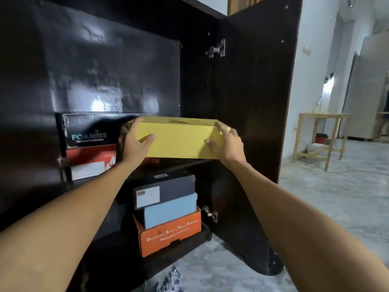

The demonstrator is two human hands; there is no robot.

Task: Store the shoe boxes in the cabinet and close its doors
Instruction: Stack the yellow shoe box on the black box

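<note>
Both hands grip the yellow shoe box [179,142] at the front of the upper shelf of the open cabinet [252,91]: the left hand [134,142] clasps its left end, the right hand [227,142] its right end, fingers curled over the edges. A black box [88,131] on a red box [90,159] stands just beside it. Three stacked boxes [168,211] occupy the lower compartment.

The cabinet interior [109,66] is lying in deep shadow, its glossy back panel throwing soft white glare patches. Brighter daylight is coming from the room at right, washing out the white wall [305,81]. Wide-angle distortion is bending the frame edges, and the whole picture is looking slightly soft.
</note>
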